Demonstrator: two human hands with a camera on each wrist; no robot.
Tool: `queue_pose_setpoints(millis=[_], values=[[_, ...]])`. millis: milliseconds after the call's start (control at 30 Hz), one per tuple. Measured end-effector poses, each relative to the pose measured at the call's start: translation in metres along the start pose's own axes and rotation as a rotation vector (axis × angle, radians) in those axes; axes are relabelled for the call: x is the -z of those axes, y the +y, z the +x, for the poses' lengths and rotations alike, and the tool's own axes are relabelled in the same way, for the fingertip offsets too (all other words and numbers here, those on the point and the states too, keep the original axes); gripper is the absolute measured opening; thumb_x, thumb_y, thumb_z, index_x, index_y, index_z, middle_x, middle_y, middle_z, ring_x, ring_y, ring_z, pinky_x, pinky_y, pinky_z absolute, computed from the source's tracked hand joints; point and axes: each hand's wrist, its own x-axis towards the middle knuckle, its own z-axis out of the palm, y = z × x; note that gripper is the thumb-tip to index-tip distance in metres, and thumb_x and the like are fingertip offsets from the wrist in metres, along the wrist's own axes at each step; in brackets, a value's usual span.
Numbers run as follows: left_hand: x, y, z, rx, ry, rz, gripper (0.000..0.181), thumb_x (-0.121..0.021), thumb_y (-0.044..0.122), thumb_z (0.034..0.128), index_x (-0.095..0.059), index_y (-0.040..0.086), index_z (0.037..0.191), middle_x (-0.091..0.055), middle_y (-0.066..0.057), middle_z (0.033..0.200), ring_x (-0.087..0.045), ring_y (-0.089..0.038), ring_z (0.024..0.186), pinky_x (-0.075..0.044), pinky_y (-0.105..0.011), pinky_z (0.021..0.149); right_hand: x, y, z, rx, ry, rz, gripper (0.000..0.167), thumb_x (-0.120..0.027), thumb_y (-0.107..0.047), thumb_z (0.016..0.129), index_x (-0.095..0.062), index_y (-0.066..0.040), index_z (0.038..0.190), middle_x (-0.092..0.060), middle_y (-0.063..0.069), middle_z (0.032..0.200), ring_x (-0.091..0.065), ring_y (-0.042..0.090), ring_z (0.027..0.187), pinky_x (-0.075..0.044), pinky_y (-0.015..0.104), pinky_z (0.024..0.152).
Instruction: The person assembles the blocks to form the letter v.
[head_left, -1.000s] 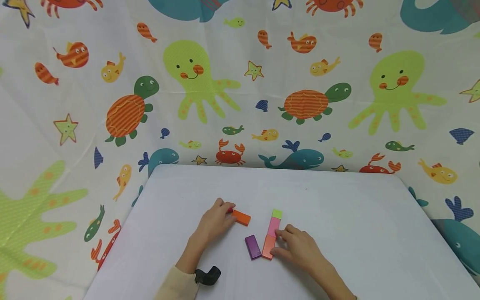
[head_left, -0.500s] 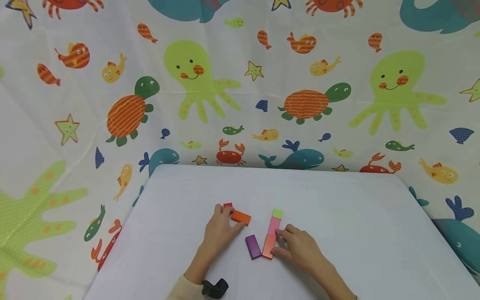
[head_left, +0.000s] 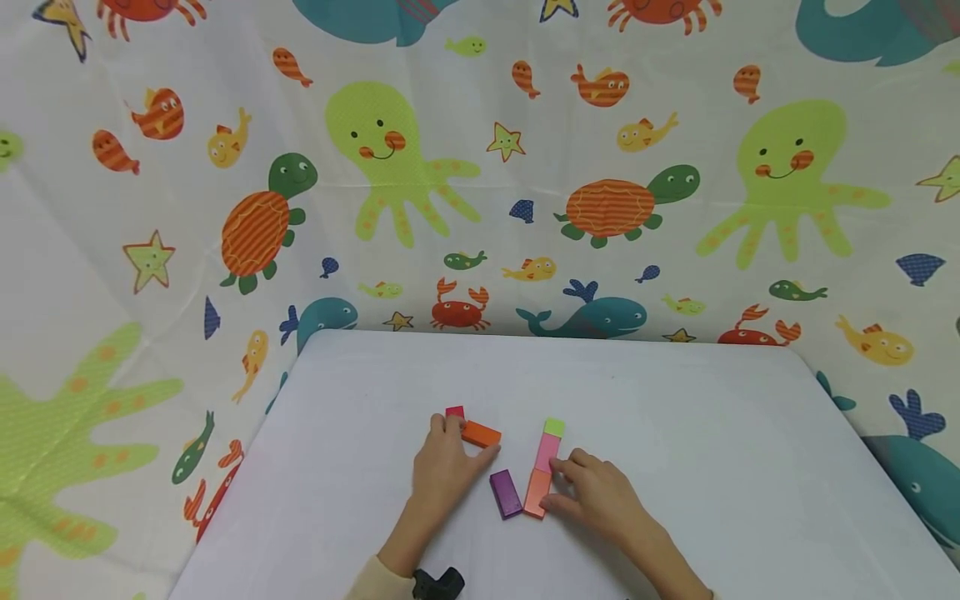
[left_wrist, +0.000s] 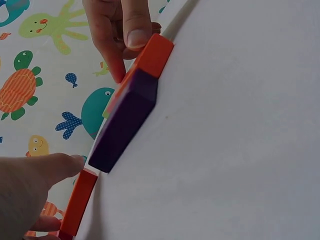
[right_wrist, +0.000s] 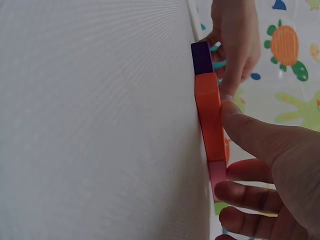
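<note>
In the head view my left hand is at an orange block. Its thumb is by the block's right end, and its fingers are where that block meets a small red block. My right hand touches the right side of a row of blocks with thumb and fingertips. Nearest in that row lies a salmon-orange block, then a pink block, then a lime-green block. A purple block lies between the hands, its near corner close to the salmon one.
All the blocks lie on a white table. Behind it hangs a curtain printed with sea animals. A black strap-like device sits at the left wrist.
A second ago my left fingers covered most of the red block. The hand has since shifted slightly right and nearer, its thumb spreading to the orange block's right end. The right hand stays still.
</note>
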Motion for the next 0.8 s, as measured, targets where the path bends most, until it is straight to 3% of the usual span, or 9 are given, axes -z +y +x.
queue_pose_setpoints(millis=[233,433,800], values=[[-0.001,0.004,0.001,0.041,-0.003,0.048,0.063,-0.079,0.055,0.0766,-0.061,0.007,0.112,-0.051,-0.008,0.103,-0.05,-0.015,0.075,-0.05,-0.03,0.061,0.005,0.001,0.001,0.008,-0.007,0.015,0.053,-0.08,-0.051,0.077,-0.075,-0.014,0.115,-0.057,-0.011,0.085,-0.05,0.0,0.071,-0.042,0.024,0.062],[0.003,0.005,0.002,0.024,-0.025,0.022,0.061,-0.08,0.051,0.0773,-0.062,0.006,0.114,-0.051,-0.009,0.105,-0.052,-0.016,0.074,-0.051,-0.031,0.062,0.01,0.002,0.002,0.009,-0.018,0.023,0.054,-0.079,-0.051,0.077,-0.075,-0.014,0.115,-0.057,-0.01,0.085,-0.05,0.001,0.071,-0.042,0.024,0.062],[0.016,-0.001,0.008,-0.01,-0.168,-0.075,0.061,-0.079,0.045,0.0794,-0.062,0.008,0.125,-0.053,-0.009,0.11,-0.051,-0.013,0.073,-0.047,-0.027,0.063,0.017,0.005,0.003,0.019,-0.013,0.033,0.052,-0.081,-0.05,0.077,-0.075,-0.014,0.114,-0.055,-0.012,0.083,-0.047,-0.001,0.069,-0.041,0.023,0.062]])
